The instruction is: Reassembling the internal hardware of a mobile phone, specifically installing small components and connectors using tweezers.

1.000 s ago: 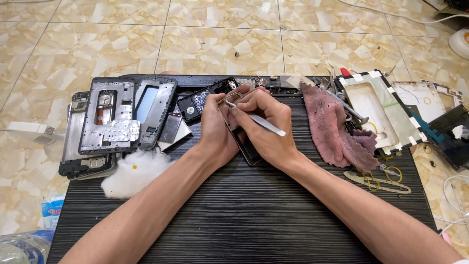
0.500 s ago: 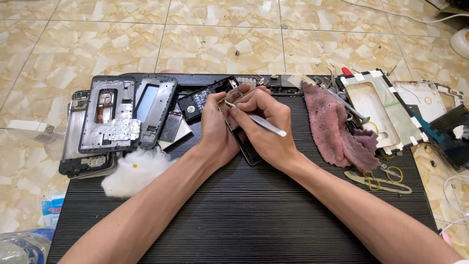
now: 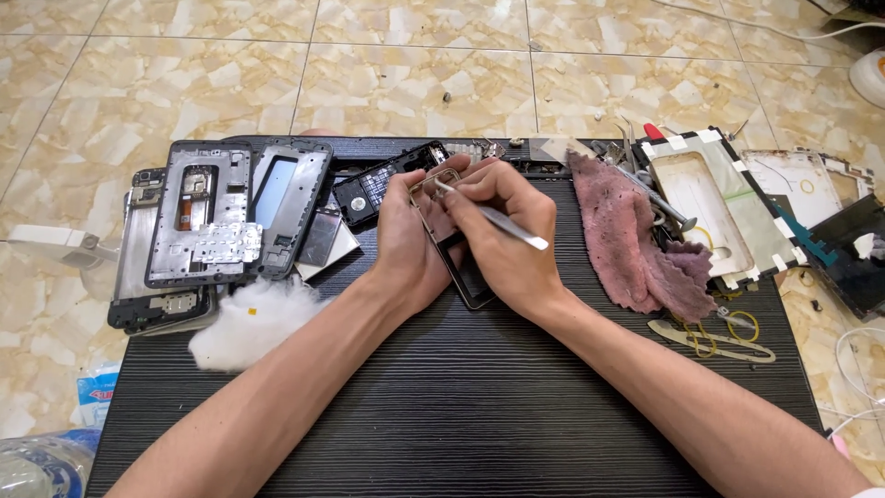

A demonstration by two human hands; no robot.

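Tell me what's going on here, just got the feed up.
A person is working over a black ridged mat on a tiled floor. The left hand holds a thin phone frame tilted up off the mat, while the right hand holds metal tweezers with the tips at the frame's top edge. Stripped phone frames lie stacked to the left beside a tuft of white cotton; a pink rag lies to the right.

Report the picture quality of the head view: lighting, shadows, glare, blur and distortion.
Head view: even, soft light with faint shadows under the left hand and right hand; mild sheen on the floor tiles, no harsh glare; the metal tool and phone frame are sharp, without motion blur; tile lines bow slightly toward the edges, suggesting wide-angle distortion.
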